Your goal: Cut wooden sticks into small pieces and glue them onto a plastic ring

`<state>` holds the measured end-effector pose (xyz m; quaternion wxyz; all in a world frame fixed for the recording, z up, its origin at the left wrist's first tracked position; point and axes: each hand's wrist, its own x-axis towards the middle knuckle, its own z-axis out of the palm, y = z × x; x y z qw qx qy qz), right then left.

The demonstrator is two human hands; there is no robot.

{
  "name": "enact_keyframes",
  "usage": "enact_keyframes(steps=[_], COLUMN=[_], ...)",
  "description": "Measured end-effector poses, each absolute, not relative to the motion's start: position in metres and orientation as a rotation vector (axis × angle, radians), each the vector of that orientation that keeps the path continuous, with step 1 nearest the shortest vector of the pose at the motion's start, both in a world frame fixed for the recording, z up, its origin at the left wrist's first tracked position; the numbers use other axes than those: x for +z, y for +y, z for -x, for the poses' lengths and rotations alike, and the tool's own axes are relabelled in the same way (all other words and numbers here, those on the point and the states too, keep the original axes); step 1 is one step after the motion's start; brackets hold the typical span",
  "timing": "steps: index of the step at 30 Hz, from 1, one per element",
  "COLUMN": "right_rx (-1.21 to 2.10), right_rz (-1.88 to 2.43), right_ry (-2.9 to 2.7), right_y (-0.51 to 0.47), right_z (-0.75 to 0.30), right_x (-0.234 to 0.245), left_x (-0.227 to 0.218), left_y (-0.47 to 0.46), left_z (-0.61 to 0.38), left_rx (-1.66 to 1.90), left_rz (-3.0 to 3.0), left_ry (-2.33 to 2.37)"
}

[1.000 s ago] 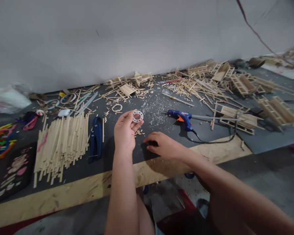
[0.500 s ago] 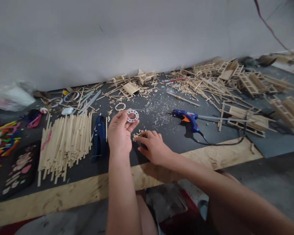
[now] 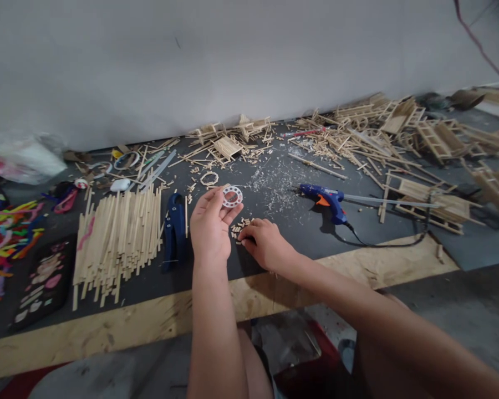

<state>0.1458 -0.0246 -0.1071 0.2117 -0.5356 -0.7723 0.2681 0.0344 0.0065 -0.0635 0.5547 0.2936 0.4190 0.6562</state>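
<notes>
One white ring (image 3: 232,196) pinched in left hand (image 3: 210,230), above stick bits (image 3: 238,227); right hand (image 3: 266,244) grip unclear.

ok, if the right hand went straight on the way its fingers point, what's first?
Probably the heap of cut stick bits, right at the fingertips of the right hand; past that, the left hand.

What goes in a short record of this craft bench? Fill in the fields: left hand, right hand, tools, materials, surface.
left hand: left hand raised, pinching a white ring with holes
right hand: right hand low, fingers on a small pile of cut bits; grip unclear
tools: blue glue gun lying right of the hands; blue cutter lying left of them
materials: bundle of sticks far left; ladder-like frames far right
surface: dark mat on a board
</notes>
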Motion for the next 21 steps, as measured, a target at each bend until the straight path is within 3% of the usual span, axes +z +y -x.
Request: enact_keyframes(steps=[21], right_rx=[0.675], right_rz=[1.364], right_ry=[-2.171], right_y=[-0.033], right_z=[-0.1453], right_x=[-0.0983], left_x=[-0.0686], left_y=[0.0017], left_z=[-0.0374], left_rx=[1.522], left_rz=[-0.683], left_ry=[1.021])
